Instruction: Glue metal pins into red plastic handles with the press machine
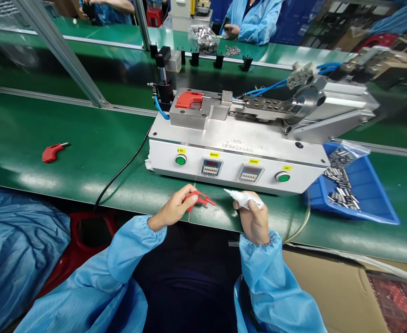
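My left hand (177,207) pinches a red plastic handle (200,198) just above the bench's front edge, its narrow end pointing right. In my right hand (255,219) is a small white squeeze bottle (246,199), its thin nozzle aimed left. A short gap separates the nozzle from the handle. Behind both hands stands a white and metal machine (238,148) with buttons and counters. A second red handle (188,99) sits in the machine's metal block, with a rod at its right end. On the left of the bench lies another red handle (53,152) with a metal shaft.
A blue bin (373,194) holds many small metal cylinders (343,185) on the right. A black cable (123,169) crosses the bench at left. Below right is an open cardboard box (331,286). Across the bench, people in blue smocks (255,21) work behind a metal frame.
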`<state>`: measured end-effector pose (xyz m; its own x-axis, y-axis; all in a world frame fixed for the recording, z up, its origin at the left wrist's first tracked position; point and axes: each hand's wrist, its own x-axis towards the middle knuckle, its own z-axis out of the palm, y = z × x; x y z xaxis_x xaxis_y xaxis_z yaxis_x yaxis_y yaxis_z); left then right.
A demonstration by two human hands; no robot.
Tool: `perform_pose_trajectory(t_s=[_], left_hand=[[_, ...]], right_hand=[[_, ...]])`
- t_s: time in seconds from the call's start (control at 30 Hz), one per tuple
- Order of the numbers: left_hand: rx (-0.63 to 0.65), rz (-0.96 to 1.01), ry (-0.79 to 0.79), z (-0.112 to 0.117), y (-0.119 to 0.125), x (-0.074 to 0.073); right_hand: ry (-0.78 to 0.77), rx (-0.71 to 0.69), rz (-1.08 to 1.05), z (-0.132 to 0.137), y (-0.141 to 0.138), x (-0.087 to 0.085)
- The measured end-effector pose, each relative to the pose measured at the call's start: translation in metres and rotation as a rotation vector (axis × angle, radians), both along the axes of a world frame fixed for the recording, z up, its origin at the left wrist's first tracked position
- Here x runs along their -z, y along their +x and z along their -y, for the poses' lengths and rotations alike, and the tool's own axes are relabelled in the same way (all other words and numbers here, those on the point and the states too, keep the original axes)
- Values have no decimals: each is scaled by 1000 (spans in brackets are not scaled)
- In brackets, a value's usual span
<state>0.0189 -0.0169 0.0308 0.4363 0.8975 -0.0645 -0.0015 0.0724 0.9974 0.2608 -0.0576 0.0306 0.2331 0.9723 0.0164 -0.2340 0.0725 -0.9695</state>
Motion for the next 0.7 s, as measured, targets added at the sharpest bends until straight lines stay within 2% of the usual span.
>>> perform_pose_trajectory(t_s=[0.17,0.47,0.7], left_hand=[[-41,-1,-15,-6,-9,4],[8,-14,-41,8,8,1],[4,-44,-35,8,3,3]], right_hand=[[16,0,13,1,0,1],[37,34,-14,1,-1,6],[17,32,20,1,0,9]])
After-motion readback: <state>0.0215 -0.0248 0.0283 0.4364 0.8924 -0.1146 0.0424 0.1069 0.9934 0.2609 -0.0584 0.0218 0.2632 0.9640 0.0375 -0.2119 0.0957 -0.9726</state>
